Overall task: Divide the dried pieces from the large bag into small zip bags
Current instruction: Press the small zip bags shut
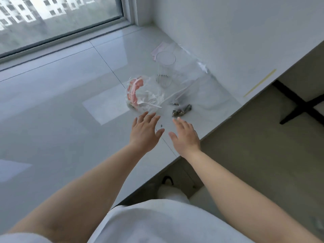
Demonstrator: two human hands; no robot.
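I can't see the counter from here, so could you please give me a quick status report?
Left hand and right hand open, empty, over the counter. Dried pieces lie loose ahead of right hand; crumpled bag beyond left. Nothing between.

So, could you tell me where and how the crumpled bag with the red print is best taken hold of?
Probably at its crumpled top, from the near side, where the left hand already hovers open just short of it. The bag with the red print lies bunched on the white sill, so its raised folds give the fingers something to pinch. The clear cup stands close behind, so reaching over from the far side looks awkward.
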